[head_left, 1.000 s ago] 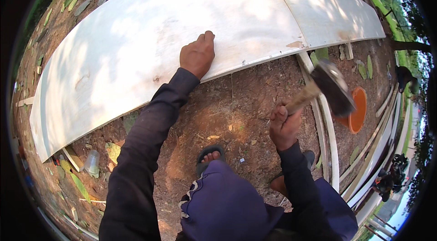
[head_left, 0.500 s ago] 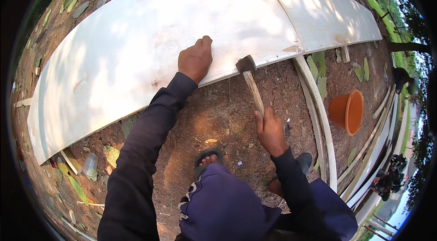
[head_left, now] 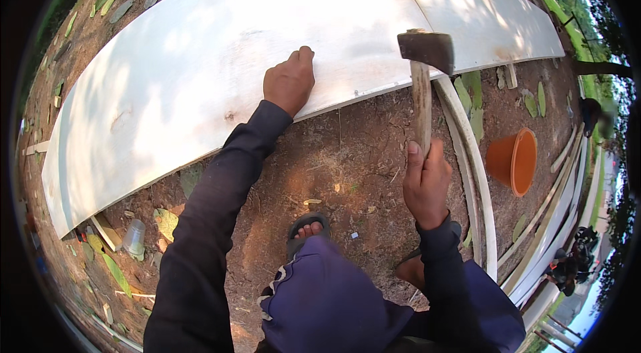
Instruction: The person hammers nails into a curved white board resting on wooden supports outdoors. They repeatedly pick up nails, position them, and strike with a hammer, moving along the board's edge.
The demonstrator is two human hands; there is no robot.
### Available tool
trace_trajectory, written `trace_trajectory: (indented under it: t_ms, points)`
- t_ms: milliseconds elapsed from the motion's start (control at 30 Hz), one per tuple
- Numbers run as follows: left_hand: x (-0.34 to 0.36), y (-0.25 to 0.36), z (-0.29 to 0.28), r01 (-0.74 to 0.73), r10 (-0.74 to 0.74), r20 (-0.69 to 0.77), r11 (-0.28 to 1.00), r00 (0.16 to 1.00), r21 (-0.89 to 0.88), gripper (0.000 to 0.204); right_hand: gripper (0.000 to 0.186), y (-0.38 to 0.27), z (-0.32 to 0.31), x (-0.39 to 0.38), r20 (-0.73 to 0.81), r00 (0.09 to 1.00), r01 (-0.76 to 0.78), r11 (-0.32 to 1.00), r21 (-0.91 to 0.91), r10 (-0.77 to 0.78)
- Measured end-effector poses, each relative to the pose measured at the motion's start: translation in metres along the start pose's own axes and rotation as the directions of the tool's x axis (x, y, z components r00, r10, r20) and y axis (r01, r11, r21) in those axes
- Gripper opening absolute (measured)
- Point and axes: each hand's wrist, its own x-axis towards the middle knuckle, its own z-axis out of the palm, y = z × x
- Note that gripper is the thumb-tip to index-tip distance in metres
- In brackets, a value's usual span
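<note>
A large pale white board [head_left: 200,53] with a seam across its right part lies in front of me. My left hand [head_left: 289,83] rests on it near the near edge, fingers curled closed; anything held in them is hidden. My right hand [head_left: 427,176] grips the wooden handle of an axe [head_left: 426,51], whose dark, worn metal head is raised over the board's near edge, just left of a long pale timber strip [head_left: 475,153] on the dirt ground.
An orange bucket [head_left: 511,161] stands at the right, beside several long strips [head_left: 557,226]. A clear plastic cup [head_left: 133,239] and leaves [head_left: 117,273] lie at lower left. A dark-clothed person [head_left: 589,116] is at the far right. My sandalled foot [head_left: 307,229] is below the board.
Half a second ago the axe head was down at the board's edge; now it is lifted and further right, with my right hand moved right too. My left hand stays on the board.
</note>
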Motion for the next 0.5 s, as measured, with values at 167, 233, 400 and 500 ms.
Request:
trace_trajectory:
  t_ms: [167, 233, 400, 500]
  points:
    - [0.007, 0.010, -0.001, -0.046, 0.044, -0.052, 0.998, 0.998, -0.042, 0.013, 0.028, 0.030, 0.025, -0.016, -0.097, 0.995, 0.048, 0.939, 0.340, -0.016]
    - [0.007, 0.011, -0.003, -0.005, 0.005, -0.006, 1.000, 1.000, -0.016, 0.014, 0.028, 0.056, 0.042, -0.013, 0.344, 0.916, -0.085, 0.936, -0.341, 0.208]
    - [-0.001, 0.005, 0.000, 0.018, -0.018, -0.007, 1.000, 1.000, 0.000, 0.015, 0.025, 0.019, 0.021, -0.006, 0.042, 0.999, -0.028, 0.999, 0.029, 0.027]
    - [0.004, 0.006, -0.003, -0.016, 0.016, -0.036, 1.000, 0.999, 0.005, 0.014, 0.024, 0.007, 0.016, -0.008, -0.105, 0.993, -0.032, 0.992, 0.119, 0.045]
